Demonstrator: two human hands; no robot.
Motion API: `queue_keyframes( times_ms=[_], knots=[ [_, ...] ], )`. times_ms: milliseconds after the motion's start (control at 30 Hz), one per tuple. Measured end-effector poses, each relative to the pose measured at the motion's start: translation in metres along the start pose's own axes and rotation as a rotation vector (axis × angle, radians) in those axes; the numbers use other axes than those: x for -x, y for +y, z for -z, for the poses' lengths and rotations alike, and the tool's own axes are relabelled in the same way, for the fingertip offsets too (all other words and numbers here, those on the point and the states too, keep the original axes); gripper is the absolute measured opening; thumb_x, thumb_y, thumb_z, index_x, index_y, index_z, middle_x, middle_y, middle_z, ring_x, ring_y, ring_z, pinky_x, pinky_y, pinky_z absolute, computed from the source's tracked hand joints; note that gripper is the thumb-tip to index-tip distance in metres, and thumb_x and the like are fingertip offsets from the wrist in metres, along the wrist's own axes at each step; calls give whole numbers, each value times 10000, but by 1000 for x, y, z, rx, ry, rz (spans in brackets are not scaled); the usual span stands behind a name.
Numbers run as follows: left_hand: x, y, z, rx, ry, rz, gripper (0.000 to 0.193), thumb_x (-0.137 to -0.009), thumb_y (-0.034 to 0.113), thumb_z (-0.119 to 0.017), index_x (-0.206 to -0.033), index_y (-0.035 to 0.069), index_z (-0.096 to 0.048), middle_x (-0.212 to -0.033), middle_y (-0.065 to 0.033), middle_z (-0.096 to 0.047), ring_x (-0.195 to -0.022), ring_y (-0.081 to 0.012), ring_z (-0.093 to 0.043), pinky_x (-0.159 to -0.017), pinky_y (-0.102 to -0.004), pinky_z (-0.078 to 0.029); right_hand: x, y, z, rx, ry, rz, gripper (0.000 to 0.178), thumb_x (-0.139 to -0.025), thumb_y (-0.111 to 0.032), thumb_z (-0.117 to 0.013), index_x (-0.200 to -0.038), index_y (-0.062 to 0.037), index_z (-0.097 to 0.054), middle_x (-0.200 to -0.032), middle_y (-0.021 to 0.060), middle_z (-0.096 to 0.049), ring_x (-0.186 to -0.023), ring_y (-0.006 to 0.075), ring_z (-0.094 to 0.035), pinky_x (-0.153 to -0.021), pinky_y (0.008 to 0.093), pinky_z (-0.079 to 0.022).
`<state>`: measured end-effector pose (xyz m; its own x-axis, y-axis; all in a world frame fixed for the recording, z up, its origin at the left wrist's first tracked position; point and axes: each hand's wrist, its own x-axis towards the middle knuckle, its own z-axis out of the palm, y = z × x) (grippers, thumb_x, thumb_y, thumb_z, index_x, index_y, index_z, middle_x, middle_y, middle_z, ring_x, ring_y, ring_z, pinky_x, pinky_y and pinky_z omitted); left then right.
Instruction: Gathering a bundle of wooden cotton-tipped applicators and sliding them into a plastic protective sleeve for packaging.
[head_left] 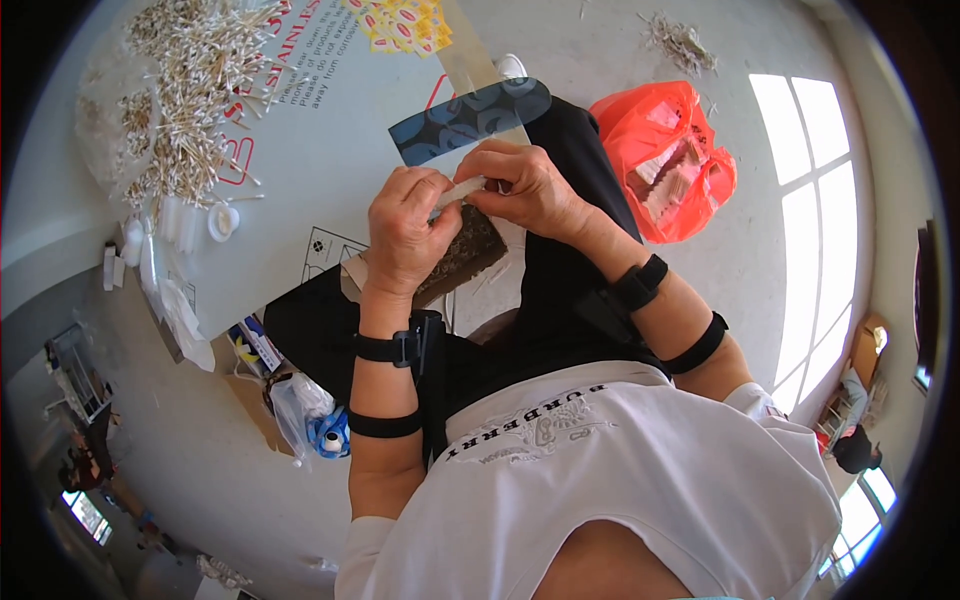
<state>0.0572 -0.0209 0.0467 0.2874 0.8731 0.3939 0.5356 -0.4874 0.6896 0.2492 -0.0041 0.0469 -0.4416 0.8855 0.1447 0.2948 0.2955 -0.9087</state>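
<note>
My left hand (408, 215) and my right hand (525, 190) meet near the table edge above my lap. Both pinch a small whitish, translucent piece (461, 191) between thumbs and fingers. Its exact kind is partly hidden by the fingers. Just below it, a dark brown, rough-faced block (468, 255) shows between my wrists. Beyond my hands, a dark blue patterned strip (470, 120) lies across the table's edge. A large heap of cotton swabs (195, 90) fills the far left of the table, partly in clear plastic.
On the grey table (340, 170) sit yellow-and-red labels (405, 25), clear plastic cylinders (180, 222) and a round tub (223, 222). A red plastic bag (640, 120) with packaging stands on the floor at right. Beneath the table's left side is a cardboard box (262, 410) beside plastic bags.
</note>
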Motion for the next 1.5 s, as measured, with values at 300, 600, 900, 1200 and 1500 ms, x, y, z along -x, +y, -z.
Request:
queue_keyframes(
  times_ms=[300,600,900,1200,1500],
  knots=[
    [-1,1,-1,33,8,42,266,-646,-60,-737,-868,13,-609,-849,-91,-635,-822,-302,-628,-693,-385,-522,-2,2,2,13,12,16,226,-737,-39,-703,-962,-53,-680,-883,97,-636,-759,275,-636,-673,342,-517],
    [0,-3,-1,5,-14,9,259,-672,-66,-725,-895,21,-625,-860,-96,-649,-802,-301,-641,-692,-388,-532,-1,3,2,26,5,8,234,-732,-59,-714,-964,-61,-684,-862,88,-631,-751,268,-631,-665,338,-513],
    [4,-9,-3,7,-38,57,304,-660,-71,-733,-928,20,-623,-908,-100,-651,-844,-321,-644,-721,-394,-533,-2,5,4,80,-29,26,267,-755,-37,-750,-1011,-53,-676,-943,50,-644,-672,144,-581,-612,265,-488],
    [7,-13,-8,87,-36,140,308,-669,-48,-754,-946,30,-648,-918,-102,-664,-857,-317,-649,-735,-383,-531,-9,-1,-1,319,95,274,298,-704,-68,-781,-993,-87,-714,-972,78,-654,-818,254,-610,-714,340,-513],
    [10,-14,-6,444,86,363,209,-768,-5,-752,-964,26,-686,-848,-36,-686,-756,-143,-643,-685,-290,-513,-12,-8,0,-184,120,-61,179,-792,-99,-768,-946,-35,-703,-908,34,-671,-840,132,-584,-749,279,-472]
  ],
)
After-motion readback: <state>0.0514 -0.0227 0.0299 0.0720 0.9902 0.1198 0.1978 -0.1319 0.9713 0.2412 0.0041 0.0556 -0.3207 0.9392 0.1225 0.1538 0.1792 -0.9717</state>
